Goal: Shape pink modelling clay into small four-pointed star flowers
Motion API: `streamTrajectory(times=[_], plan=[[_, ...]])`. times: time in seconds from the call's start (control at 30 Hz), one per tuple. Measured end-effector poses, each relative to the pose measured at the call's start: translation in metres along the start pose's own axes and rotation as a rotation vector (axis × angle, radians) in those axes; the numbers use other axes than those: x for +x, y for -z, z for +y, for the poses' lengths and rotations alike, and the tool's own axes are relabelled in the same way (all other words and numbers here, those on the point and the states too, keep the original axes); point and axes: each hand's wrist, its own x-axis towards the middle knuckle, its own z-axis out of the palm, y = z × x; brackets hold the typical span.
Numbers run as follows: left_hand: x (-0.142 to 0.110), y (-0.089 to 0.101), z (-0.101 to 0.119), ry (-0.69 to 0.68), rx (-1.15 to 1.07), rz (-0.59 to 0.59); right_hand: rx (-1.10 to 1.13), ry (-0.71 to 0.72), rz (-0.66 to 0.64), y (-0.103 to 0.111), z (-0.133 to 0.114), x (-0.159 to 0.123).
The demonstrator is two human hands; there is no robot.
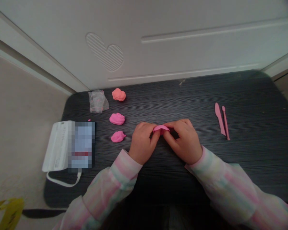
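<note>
A thin, curved piece of pink modelling clay (161, 127) is stretched between my two hands above the dark table. My left hand (144, 140) pinches its left end between thumb and fingers. At the other end, my right hand (183, 140) grips it in the same way, and the clay arches up in the middle. Left of my hands lie an orange lump of clay (119, 95), a pink lump (117, 118) and a second pink lump (118, 136), in a column on the table.
A pink plastic knife (220, 118) and a thin pink modelling stick (226, 123) lie to the right. At the left are a crumpled clear bag (98, 101), a phone (83, 145) and a white power bank (59, 145) with a cable (64, 184). The dark table (254, 153) meets a white panel (182, 54).
</note>
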Motion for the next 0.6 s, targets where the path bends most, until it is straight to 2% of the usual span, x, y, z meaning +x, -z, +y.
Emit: streamTrajectory(times=[0.13, 0.37, 0.6], plan=[[-0.0009, -0.0003, -0.0013, 0.004, 0.095, 0.0, 0.012, -0.005, -0.009, -0.0004, 0.0, -0.0001], [-0.0013, -0.0011, -0.0004, -0.011, 0.1, 0.027, 0.0, -0.036, 0.002, -0.0003, 0.0006, -0.0001], [-0.0012, -0.0021, -0.0027, -0.06, 0.283, 0.021, -0.02, -0.026, 0.005, -0.0021, 0.0017, -0.0007]])
